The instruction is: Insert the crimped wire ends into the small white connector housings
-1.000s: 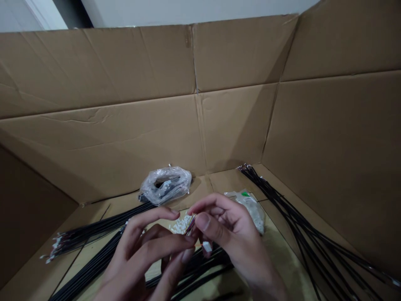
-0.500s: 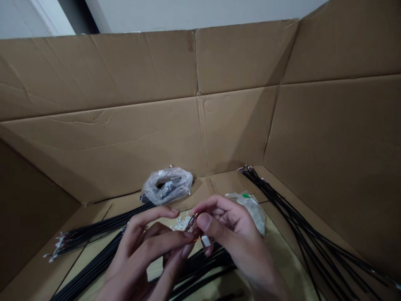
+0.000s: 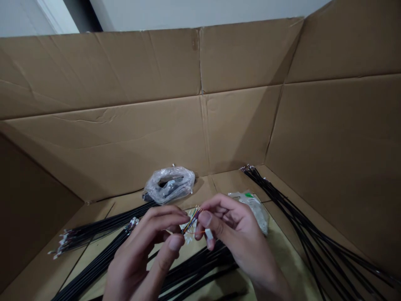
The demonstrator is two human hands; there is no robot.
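My right hand (image 3: 230,230) pinches a fan of thin coloured wires (image 3: 192,219) between thumb and fingertips. A small white connector (image 3: 208,234) hangs by an orange wire just under that thumb. The wires come out of a black cable end close to my left hand (image 3: 156,242). My left thumb stands apart from its fingers around this cable end; the lower fingers are partly hidden. Small loose white connectors (image 3: 188,240) lie on the board behind and below the wires.
Bundles of black cables lie at the left (image 3: 94,263), under my hands (image 3: 194,271) and along the right (image 3: 294,217). A clear plastic bag (image 3: 169,184) holding dark cable sits at the back; another plastic bag (image 3: 255,209) lies behind my right hand. Tall cardboard walls (image 3: 140,138) surround everything.
My left thumb and fingers have parted from their pinch, showing more of the coloured wires. My right hand keeps its pinch. The view has shifted slightly.
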